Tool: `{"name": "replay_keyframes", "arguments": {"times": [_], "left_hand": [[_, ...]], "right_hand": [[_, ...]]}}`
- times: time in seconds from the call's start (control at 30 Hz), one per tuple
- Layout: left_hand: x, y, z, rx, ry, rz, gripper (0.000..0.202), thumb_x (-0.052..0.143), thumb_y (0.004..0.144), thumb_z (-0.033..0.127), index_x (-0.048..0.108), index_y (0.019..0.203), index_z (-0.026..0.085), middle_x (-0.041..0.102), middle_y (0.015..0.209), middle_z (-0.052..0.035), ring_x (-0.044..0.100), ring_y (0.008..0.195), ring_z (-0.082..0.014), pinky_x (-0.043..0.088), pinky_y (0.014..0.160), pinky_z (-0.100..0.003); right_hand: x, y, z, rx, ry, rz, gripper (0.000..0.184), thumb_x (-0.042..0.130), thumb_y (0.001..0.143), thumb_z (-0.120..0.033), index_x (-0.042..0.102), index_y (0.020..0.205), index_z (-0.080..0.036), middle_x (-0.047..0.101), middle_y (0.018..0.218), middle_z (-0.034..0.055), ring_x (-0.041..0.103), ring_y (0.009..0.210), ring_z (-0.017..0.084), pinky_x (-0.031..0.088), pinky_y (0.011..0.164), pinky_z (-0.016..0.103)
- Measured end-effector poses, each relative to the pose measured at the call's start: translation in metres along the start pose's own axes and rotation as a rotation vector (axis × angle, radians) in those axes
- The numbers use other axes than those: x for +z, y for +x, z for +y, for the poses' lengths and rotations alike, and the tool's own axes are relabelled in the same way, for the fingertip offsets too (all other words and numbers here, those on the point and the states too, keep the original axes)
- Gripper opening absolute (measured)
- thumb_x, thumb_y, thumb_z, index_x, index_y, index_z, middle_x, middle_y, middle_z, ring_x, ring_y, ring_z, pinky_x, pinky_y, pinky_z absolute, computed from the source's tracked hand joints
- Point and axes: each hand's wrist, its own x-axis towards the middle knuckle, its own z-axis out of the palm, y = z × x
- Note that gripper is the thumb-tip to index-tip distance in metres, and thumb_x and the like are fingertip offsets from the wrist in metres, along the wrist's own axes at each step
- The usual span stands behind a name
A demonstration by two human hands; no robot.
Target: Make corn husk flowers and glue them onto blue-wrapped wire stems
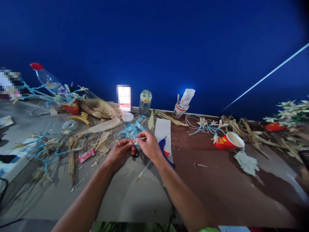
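Note:
My left hand (120, 152) and my right hand (149, 145) meet over the middle of the table, fingertips pinched together. Between them is a small pale piece of corn husk (135, 140), partly covered by the fingers. Just below the left fingers shows a black loop (135, 154), perhaps a scissors handle. A blue glue gun (163, 145) lies to the right of my right hand, partly over a white card (163, 127). Behind the hands lies crumpled light-blue ribbon (130, 129). A thin stem with a pale tip (140, 174) rests below my hands.
Dried husks (102, 143), blue-wrapped branches (45, 153) and a pink wrapper (86, 156) spread leftward. A glass jar (145, 104) and white cup (180, 110) stand near the wall. On the right, a red paper cup (228, 141) lies tipped beside crumpled tissue (246, 162).

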Motion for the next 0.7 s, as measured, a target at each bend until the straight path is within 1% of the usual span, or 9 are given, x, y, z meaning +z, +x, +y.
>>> {"name": "replay_keyframes", "arguments": {"times": [0.13, 0.23, 0.4, 0.53, 0.7], "left_hand": [[0.0030, -0.0013, 0.0012, 0.018, 0.038, -0.003, 0.018, 0.072, 0.070, 0.027, 0.064, 0.073, 0.012, 0.060, 0.057, -0.0017, 0.053, 0.050, -0.0091, 0.041, 0.052, -0.021], [0.0049, -0.0016, 0.0029, 0.015, 0.027, 0.028, 0.021, 0.073, 0.069, 0.030, 0.063, 0.072, 0.012, 0.059, 0.056, -0.0006, 0.051, 0.049, -0.0077, 0.039, 0.051, -0.020], [0.0022, 0.0002, 0.0023, 0.070, 0.018, 0.090, 0.020, 0.074, 0.067, 0.028, 0.063, 0.074, 0.013, 0.058, 0.057, 0.0012, 0.051, 0.051, -0.0074, 0.040, 0.052, -0.019], [-0.0019, 0.0015, -0.0002, 0.078, 0.010, 0.077, 0.019, 0.076, 0.066, 0.027, 0.063, 0.071, 0.013, 0.058, 0.059, 0.0008, 0.052, 0.052, -0.0078, 0.039, 0.052, -0.019], [-0.0032, 0.0011, 0.0003, 0.072, 0.009, 0.068, 0.020, 0.077, 0.064, 0.027, 0.065, 0.069, 0.012, 0.059, 0.058, -0.0005, 0.053, 0.052, -0.0092, 0.039, 0.052, -0.020]], "right_hand": [[-0.0001, 0.0006, 0.0009, 0.038, 0.064, -0.023, 0.009, 0.056, 0.067, -0.024, 0.055, 0.075, -0.019, 0.060, 0.068, -0.0020, 0.057, 0.061, 0.013, 0.047, 0.063, 0.026], [0.0008, 0.0009, 0.0020, 0.059, 0.106, -0.029, 0.013, 0.057, 0.067, -0.026, 0.055, 0.077, -0.018, 0.060, 0.068, -0.0021, 0.057, 0.061, 0.012, 0.047, 0.062, 0.025], [0.0035, 0.0022, 0.0059, 0.068, 0.196, -0.022, 0.014, 0.058, 0.067, -0.027, 0.056, 0.077, -0.018, 0.058, 0.065, -0.0025, 0.054, 0.060, 0.012, 0.044, 0.058, 0.023], [0.0051, 0.0029, 0.0088, 0.104, 0.297, -0.029, 0.016, 0.058, 0.065, -0.027, 0.056, 0.078, -0.018, 0.054, 0.060, -0.0044, 0.050, 0.054, 0.010, 0.040, 0.052, 0.021], [0.0057, 0.0028, 0.0082, 0.137, 0.377, -0.034, 0.018, 0.058, 0.064, -0.027, 0.055, 0.079, -0.018, 0.053, 0.059, -0.0052, 0.047, 0.052, 0.009, 0.037, 0.050, 0.021]]}}
